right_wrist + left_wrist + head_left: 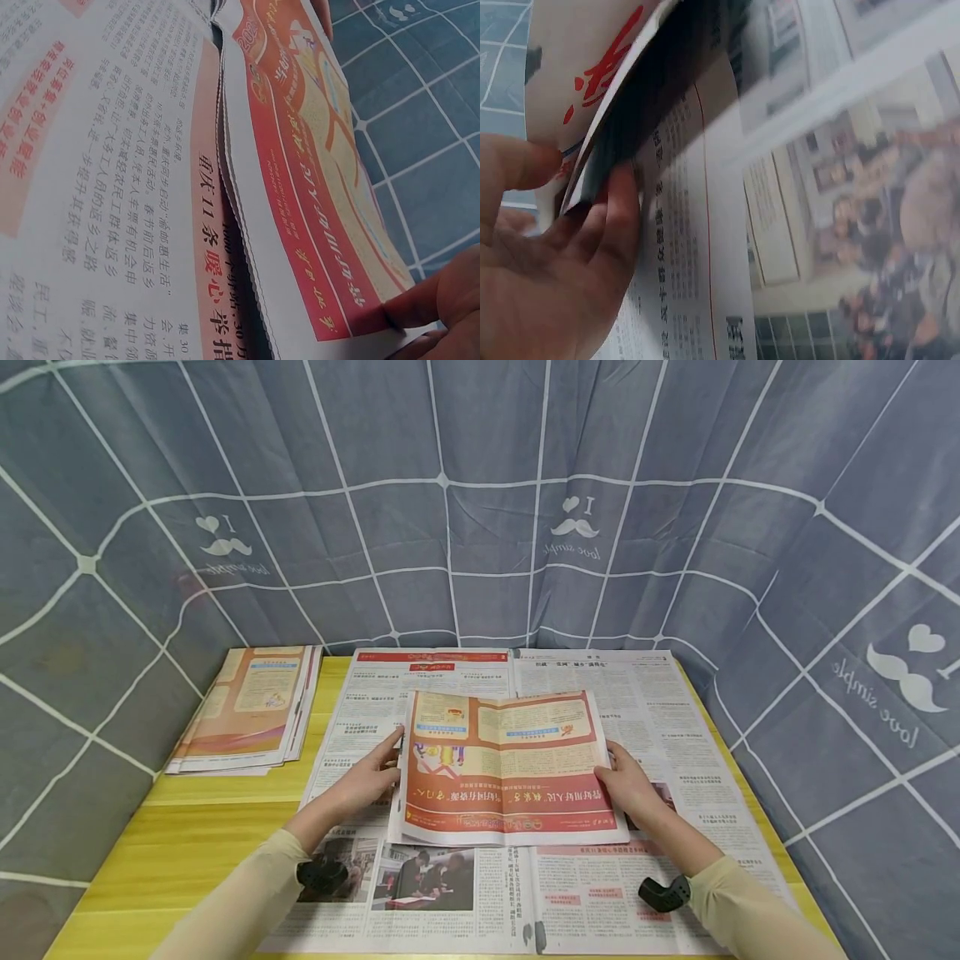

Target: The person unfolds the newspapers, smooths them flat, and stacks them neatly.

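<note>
In the head view a folded newspaper (517, 810) with red and yellow print lies between my two hands over a larger spread newspaper (697, 827). My left hand (366, 783) holds its left edge. In the left wrist view, that hand's thumb (525, 161) is on one side of the sheets and its fingers (619, 217) are on the other. At the right edge, my right hand (632, 783) pinches the folded newspaper, thumb on the printed face. The near edge of the folded newspaper stands slightly off the spread pages in the right wrist view.
A stack of newspapers (251, 706) lies at the left on the yellow table (187, 827). A grey curtain (487, 535) with white lines surrounds the table's back and sides. Dark wrist devices (663, 893) show at both sleeves.
</note>
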Tool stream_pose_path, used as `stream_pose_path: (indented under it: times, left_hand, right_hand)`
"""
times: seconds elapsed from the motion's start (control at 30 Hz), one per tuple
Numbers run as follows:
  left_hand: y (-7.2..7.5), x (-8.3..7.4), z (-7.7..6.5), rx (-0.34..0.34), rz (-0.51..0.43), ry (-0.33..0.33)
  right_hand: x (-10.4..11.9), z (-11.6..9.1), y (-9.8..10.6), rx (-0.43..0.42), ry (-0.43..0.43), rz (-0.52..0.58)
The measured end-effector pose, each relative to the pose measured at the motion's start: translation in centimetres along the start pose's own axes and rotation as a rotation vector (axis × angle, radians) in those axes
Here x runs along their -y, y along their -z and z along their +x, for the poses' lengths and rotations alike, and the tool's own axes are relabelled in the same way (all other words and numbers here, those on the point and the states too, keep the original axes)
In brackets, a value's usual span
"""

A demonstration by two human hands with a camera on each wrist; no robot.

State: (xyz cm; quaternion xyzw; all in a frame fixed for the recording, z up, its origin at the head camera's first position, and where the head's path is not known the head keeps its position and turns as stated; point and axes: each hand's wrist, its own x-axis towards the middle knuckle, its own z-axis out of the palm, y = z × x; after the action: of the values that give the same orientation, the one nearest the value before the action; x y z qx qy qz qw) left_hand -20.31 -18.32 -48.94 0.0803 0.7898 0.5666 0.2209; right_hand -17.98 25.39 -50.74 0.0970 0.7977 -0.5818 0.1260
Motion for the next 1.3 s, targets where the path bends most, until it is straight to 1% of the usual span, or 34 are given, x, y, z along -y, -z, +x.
stream_pose_path:
  times: [0.07,0.17,0.23,0.3,0.37,0.47,0.67,0.73,0.8,0.87,0.93,1.03,1.2,1.3]
  left_hand:
    - [0.0,0.3,0.1,-0.001,0.111,-0.057]
    - [0.1,0.4,0.2,-0.031,0.303,-0.151]
    - [0.2,0.4,0.2,-0.053,0.435,-0.214]
    - [0.3,0.4,0.2,-0.068,0.556,-0.261]
    - [0.3,0.4,0.2,-0.053,0.646,-0.307]
    - [0.3,0.4,0.1,-0.009,0.735,-0.348]
    - [0.2,0.5,-0.2,0.065,0.796,-0.394]
    - [0.1,0.6,-0.2,0.076,0.805,-0.403]
    - [0.1,0.6,-0.2,0.085,0.813,-0.401]
    - [0.1,0.7,-0.2,0.091,0.821,-0.392]
    - [0.1,0.7,-0.1,0.098,0.827,-0.383]
    - [0.2,0.8,0.0,0.102,0.836,-0.375]
    - [0.4,1.0,0.2,0.105,0.831,-0.365]
    - [0.5,1.2,0.3,0.107,0.816,-0.356]
  right_hand:
    - [0.1,0.0,0.0,0.001,0.000,-0.018]
    - [0.1,0.0,0.1,-0.001,0.017,-0.074]
    - [0.0,0.1,0.1,-0.007,0.044,-0.122]
    - [-0.1,0.1,0.1,-0.010,0.076,-0.172]
    - [-0.1,0.1,0.1,-0.013,0.113,-0.222]
    - [-0.3,0.0,0.2,-0.029,0.187,-0.318]
    - [-0.8,-0.4,0.5,-0.134,0.395,-0.565]
    - [-0.9,-0.5,0.6,-0.134,0.458,-0.618]
    - [-1.0,-0.6,0.8,-0.097,0.501,-0.659]
    - [-1.1,-0.8,0.9,-0.032,0.518,-0.686]
    - [-1.3,-1.1,1.0,0.032,0.515,-0.706]
    - [-1.5,-1.3,1.3,0.094,0.508,-0.712]
    - [-1.8,-1.4,2.0,0.116,0.527,-0.700]
    - [-1.9,-1.5,2.5,0.118,0.529,-0.715]
